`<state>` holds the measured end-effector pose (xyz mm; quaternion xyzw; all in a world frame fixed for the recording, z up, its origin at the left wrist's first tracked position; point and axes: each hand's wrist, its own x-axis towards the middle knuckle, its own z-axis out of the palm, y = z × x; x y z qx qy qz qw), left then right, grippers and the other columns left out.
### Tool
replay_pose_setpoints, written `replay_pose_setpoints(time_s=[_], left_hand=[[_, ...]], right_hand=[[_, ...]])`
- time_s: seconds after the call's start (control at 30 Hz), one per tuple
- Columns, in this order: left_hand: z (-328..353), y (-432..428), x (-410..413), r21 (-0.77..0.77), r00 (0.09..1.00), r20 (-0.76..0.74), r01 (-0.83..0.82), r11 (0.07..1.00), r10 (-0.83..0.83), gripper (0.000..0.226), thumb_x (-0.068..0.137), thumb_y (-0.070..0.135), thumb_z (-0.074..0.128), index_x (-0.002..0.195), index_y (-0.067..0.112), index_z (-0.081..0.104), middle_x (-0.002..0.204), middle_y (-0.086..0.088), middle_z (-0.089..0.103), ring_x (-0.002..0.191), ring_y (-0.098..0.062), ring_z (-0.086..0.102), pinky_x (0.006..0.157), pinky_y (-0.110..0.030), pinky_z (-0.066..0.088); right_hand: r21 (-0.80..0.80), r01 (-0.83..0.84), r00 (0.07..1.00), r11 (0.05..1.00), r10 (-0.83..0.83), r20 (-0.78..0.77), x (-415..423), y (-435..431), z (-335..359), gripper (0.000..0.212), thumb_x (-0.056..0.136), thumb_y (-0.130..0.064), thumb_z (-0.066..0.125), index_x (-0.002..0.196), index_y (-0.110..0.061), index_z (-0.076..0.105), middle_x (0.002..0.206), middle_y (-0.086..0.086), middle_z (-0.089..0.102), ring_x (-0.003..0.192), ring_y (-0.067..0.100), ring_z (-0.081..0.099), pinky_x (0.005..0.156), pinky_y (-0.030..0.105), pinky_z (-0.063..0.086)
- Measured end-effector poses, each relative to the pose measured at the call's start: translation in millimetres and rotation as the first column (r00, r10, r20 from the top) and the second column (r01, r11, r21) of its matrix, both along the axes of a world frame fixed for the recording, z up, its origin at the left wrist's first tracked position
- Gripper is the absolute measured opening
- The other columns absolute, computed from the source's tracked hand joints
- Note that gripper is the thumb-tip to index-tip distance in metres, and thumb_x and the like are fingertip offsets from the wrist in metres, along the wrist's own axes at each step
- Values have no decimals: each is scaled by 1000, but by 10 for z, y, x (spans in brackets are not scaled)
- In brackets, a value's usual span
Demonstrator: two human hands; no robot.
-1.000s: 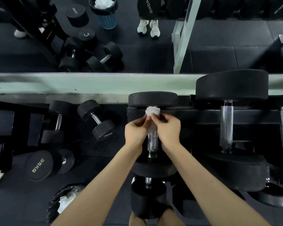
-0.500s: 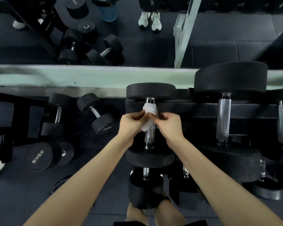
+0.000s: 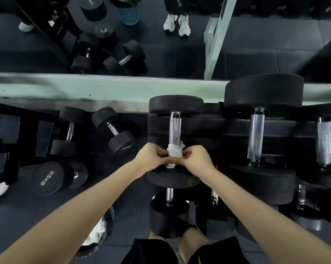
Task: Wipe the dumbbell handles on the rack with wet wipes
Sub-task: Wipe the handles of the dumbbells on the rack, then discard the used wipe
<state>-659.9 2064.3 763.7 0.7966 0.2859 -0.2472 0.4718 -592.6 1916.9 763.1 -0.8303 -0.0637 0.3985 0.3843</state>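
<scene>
A black dumbbell rests on the rack [image 3: 208, 128], its knurled silver handle [image 3: 175, 130] running away from me between two rubber heads. A white wet wipe [image 3: 175, 151] is wrapped around the near end of that handle. My left hand [image 3: 150, 158] pinches the wipe from the left, and my right hand [image 3: 196, 159] pinches it from the right. Both hands sit just above the near head [image 3: 173, 178]. Two more handles [image 3: 255, 137] [image 3: 324, 142] lie bare to the right.
Loose dumbbells [image 3: 114, 130] and a 35KG one [image 3: 48, 178] lie on the floor at left. A bin with used wipes [image 3: 97, 233] stands by my left forearm. A mirror [image 3: 160, 35] behind the rack reflects a blue basket [image 3: 129, 13] and white shoes [image 3: 177, 24].
Both hands slid the wipe along the handle from its far end toward me, to the near end. The upper part of the handle is now bare.
</scene>
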Motion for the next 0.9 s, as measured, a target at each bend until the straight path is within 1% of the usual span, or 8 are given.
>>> replay_pose_setpoints(time_s=[0.13, 0.23, 0.3, 0.37, 0.5, 0.7, 0.8, 0.9], left_hand=[[0, 13, 49, -64, 1000, 12, -17, 998, 18, 39, 73, 37, 78, 80, -1, 70, 66, -5, 56, 64, -11, 43, 61, -26, 34], [-30, -56, -27, -22, 998, 33, -59, 998, 59, 32, 71, 39, 80, 67, 10, 68, 55, -6, 60, 49, -6, 40, 56, -21, 33], [-34, -92, -65, 47, 995, 66, -73, 996, 69, 38, 69, 40, 81, 61, 10, 59, 66, 1, 62, 79, -4, 56, 50, -17, 27], [-27, -99, -61, 54, 995, 76, -74, 996, 70, 40, 67, 38, 82, 51, 14, 55, 51, -2, 53, 43, -1, 45, 49, -17, 26], [30, -76, -58, -145, 989, 55, -125, 982, 134, 23, 66, 33, 83, 68, 13, 72, 65, -2, 62, 67, -10, 53, 64, -23, 42], [125, -138, -76, 266, 990, 140, -26, 964, -12, 24, 75, 33, 76, 76, 10, 74, 64, -1, 64, 65, -17, 61, 61, -27, 44], [332, -92, -231, 268, 971, 238, -101, 958, 36, 19, 77, 31, 74, 82, 13, 75, 78, -2, 71, 77, -18, 66, 71, -31, 52], [474, 160, -704, 127, 938, 270, -258, 958, 217, 14, 75, 28, 77, 83, 17, 72, 79, 8, 69, 80, -10, 64, 76, -27, 51]], right_hand=[[175, 118, 969, 977, -75, -235, 68, 31, 47, 22, 66, -10, 84, 72, -16, 63, 64, -9, 64, 61, 0, 59, 56, 8, 46], [108, 30, 996, 994, -21, -83, -15, -24, 1, 33, 64, -28, 86, 80, -5, 69, 73, 8, 70, 68, 12, 62, 67, 27, 51], [45, -5, 1000, 999, 4, 4, -45, -26, -26, 39, 61, -35, 86, 75, -1, 70, 67, 12, 69, 62, 12, 57, 63, 35, 50], [16, -15, 1000, 1000, 15, 4, 16, 1, -20, 34, 61, -30, 88, 63, -5, 65, 55, 4, 60, 53, 7, 49, 54, 30, 43], [88, 28, 988, 996, -14, -153, 75, 12, 1, 30, 63, -14, 86, 83, -1, 67, 74, 6, 67, 68, 11, 59, 62, 18, 48], [-24, -25, 960, 999, 30, 278, -154, -41, 137, 30, 71, -15, 79, 52, -3, 59, 42, -2, 38, 44, 10, 30, 51, 27, 30], [19, 16, 916, 1000, -22, 399, -380, 13, 438, 40, 73, -18, 76, 45, -11, 48, 43, -1, 41, 45, 13, 34, 50, 27, 32], [13, 42, 894, 999, -43, 445, -718, 114, 681, 9, 77, -18, 71, 73, -11, 71, 68, 2, 69, 67, 17, 62, 67, 32, 50]])
